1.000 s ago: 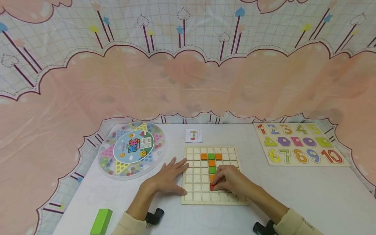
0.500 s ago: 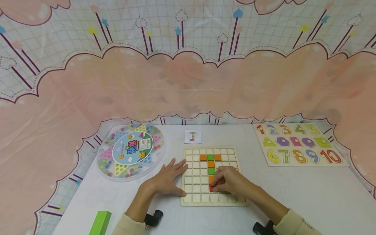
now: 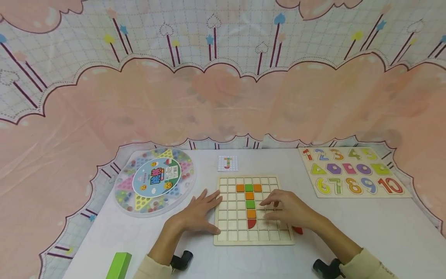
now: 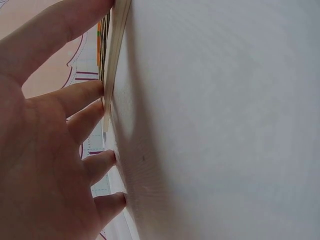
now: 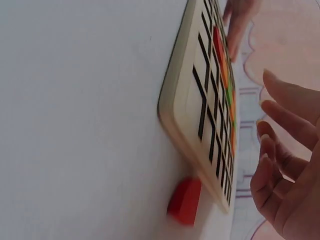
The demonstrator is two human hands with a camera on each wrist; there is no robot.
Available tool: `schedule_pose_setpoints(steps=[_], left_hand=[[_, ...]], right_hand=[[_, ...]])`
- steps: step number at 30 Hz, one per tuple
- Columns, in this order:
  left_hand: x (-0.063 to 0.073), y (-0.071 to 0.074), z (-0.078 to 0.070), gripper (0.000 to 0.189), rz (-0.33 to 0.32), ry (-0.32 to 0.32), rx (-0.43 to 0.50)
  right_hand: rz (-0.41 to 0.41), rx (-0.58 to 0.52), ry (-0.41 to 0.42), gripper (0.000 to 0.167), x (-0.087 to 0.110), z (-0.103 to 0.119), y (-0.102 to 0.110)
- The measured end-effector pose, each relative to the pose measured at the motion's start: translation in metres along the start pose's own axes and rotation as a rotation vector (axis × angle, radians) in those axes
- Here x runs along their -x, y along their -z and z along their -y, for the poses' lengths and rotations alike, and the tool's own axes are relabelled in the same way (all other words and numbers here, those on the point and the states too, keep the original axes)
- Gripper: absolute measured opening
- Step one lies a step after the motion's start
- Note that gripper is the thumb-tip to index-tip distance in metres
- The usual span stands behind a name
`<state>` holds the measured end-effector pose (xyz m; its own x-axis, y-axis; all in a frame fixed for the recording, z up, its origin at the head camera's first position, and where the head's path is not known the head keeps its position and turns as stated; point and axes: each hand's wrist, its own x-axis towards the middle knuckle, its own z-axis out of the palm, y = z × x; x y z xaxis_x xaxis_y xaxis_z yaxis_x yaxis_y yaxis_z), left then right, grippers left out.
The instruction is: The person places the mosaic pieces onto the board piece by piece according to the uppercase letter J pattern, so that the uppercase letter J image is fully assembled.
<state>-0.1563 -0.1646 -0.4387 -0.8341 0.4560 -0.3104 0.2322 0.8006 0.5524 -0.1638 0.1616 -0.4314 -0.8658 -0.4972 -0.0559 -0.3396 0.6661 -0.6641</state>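
Observation:
A wooden grid board (image 3: 232, 225) lies in the middle of the table, with orange and green squares set in its cells in a T shape. At the foot of that column sits a red quarter-round piece (image 3: 251, 224). My left hand (image 3: 195, 214) is spread, its fingertips and thumb resting on the board's left edge. My right hand (image 3: 290, 209) hovers over the board's right side, fingers loosely bent and nothing between them. Beside the board's right edge lies another red piece (image 5: 185, 201), partly hidden by my right hand in the head view.
Behind the board lies a small pattern card (image 3: 228, 163). A round marble game box (image 3: 156, 176) is at the back left, a number puzzle board (image 3: 355, 172) at the back right. A green block (image 3: 119, 266) stands near the front left.
My right hand has released the red quarter-round piece on the board and moved up and right. The second red piece has come into sight. My left hand stays on the board's edge.

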Motion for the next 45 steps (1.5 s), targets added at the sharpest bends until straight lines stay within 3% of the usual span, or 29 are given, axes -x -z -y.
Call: schedule_pose_setpoints(steps=[10,17,30,45], left_hand=[[-0.001,-0.001,0.002,0.1,0.002,-0.005,-0.003],[-0.003,-0.002,0.003,0.101,0.004,-0.007,-0.01],[-0.003,-0.003,0.004,0.101,0.002,-0.006,-0.01],[-0.001,-0.001,0.002,0.101,0.005,-0.003,-0.001]], right_hand=[[-0.058,-0.018,-0.148,0.072,0.027,-0.022,0.025],[-0.08,0.01,-0.104,0.088,0.048,-0.04,0.03],[-0.018,-0.02,-0.121,0.08,0.064,-0.059,0.02],[0.012,0.006,-0.03,0.047,0.065,-0.06,0.019]])
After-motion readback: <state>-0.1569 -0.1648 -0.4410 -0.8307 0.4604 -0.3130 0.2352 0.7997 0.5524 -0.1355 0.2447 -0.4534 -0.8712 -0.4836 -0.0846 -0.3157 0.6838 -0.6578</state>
